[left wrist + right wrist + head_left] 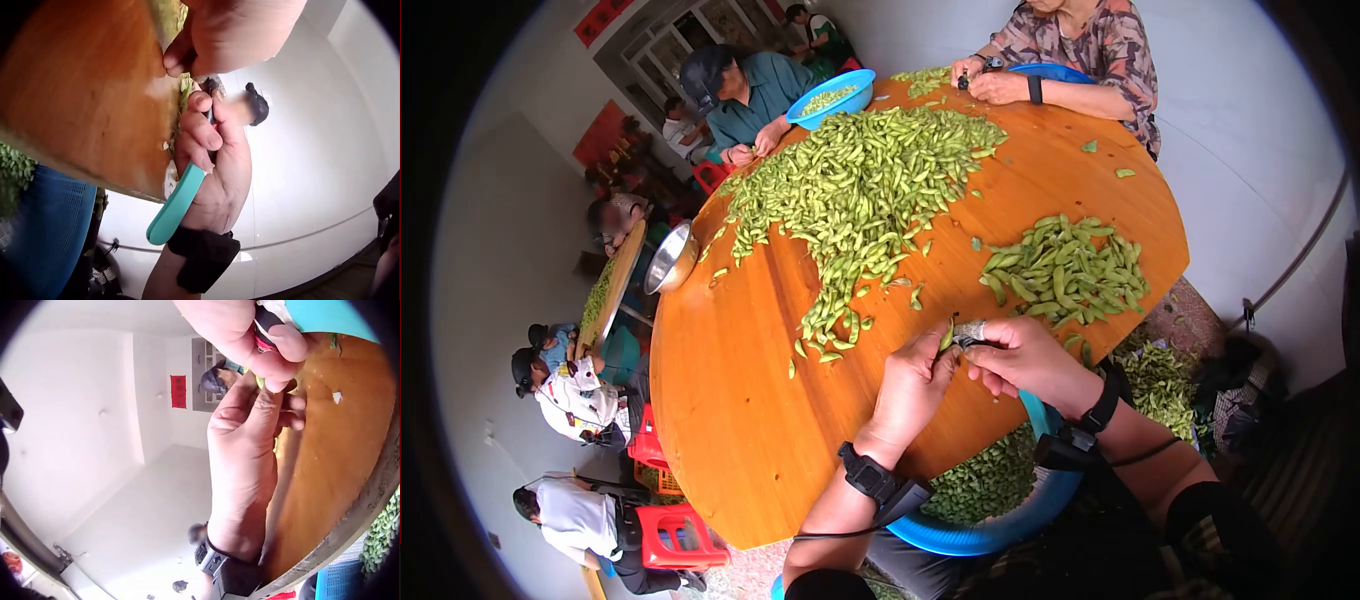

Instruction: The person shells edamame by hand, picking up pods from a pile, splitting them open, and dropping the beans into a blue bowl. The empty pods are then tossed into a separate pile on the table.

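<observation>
My left hand pinches a green bean pod between thumb and fingertips, above the near edge of the round wooden table. Right beside it, my right hand has its fingers curled round a tool with a teal handle, which sticks out below the palm. The tool's dark upper part is mostly hidden by the fingers. Both hands' fingertips meet at the pod. Under my forearms stands a blue basin holding shelled green beans. A small pile of pods lies just beyond my right hand.
A large heap of pods covers the table's far middle. At the far side, a person in a dark cap sits by a blue bowl, and another person works opposite. A metal bowl is at the left edge.
</observation>
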The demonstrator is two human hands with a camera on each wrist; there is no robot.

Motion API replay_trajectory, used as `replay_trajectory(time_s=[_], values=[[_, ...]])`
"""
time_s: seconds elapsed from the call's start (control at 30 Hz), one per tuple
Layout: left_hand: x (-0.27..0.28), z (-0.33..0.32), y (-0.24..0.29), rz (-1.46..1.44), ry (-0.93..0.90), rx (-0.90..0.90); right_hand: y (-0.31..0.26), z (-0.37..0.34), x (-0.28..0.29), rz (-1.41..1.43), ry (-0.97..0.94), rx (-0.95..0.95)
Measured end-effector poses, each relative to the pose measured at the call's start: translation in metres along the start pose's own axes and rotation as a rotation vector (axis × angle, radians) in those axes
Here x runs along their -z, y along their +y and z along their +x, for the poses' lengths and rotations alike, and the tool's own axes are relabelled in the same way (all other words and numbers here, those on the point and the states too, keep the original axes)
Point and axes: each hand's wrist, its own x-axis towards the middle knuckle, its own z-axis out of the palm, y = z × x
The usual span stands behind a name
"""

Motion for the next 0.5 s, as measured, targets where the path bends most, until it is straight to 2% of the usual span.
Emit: replay_trajectory(time_s=[0.03,0.13,0.3,0.5], values=[[-0.0002,-0.0008,-0.0004,0.076,0.015,-0.006,0.0032,0.0013,-0.0024,-0.005,-0.002,0.016],[0.0011,-0.0022,-0.0001,0.04,0.03,0.061,0.0025,0.0014,-0.0063,0.001,-0.003,0.019],[-0.001,-0.004,-0.0036,0.112,0.07,0.043,-0.0036,-0.0034,-0.0058,0.043,-0.022,-0.025],[0.0012,-0.0044,0.0044,0.218,0.062,0.064,-0.0008,-0.0029,-0.0081,-0.032,-0.034,0.015]])
